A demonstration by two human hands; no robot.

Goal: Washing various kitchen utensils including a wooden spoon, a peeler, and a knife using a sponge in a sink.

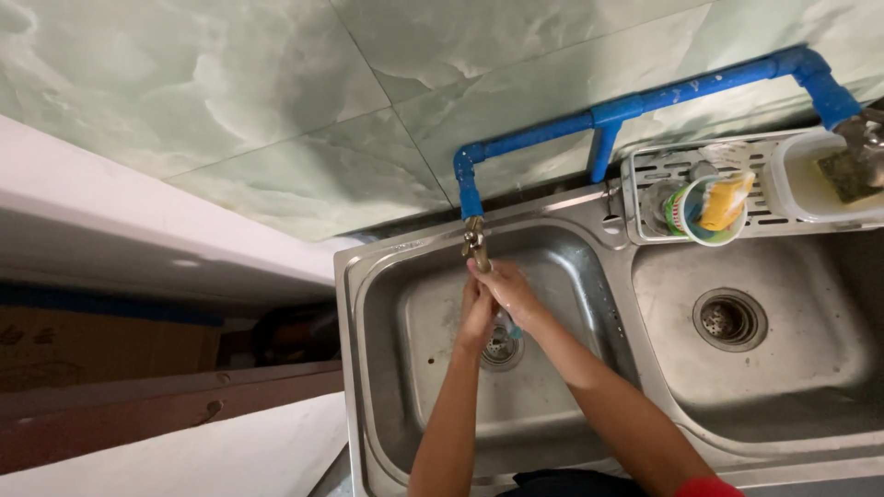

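Both hands, left [477, 317] and right [509, 287], press together, holding nothing, just under the tap [475, 243], over the sink [387, 276] drain [500, 347].

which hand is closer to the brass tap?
Right. The right hand sits just under the brass tap, nearly touching its spout. The left hand is lower, pressed against the right one, above the drain.
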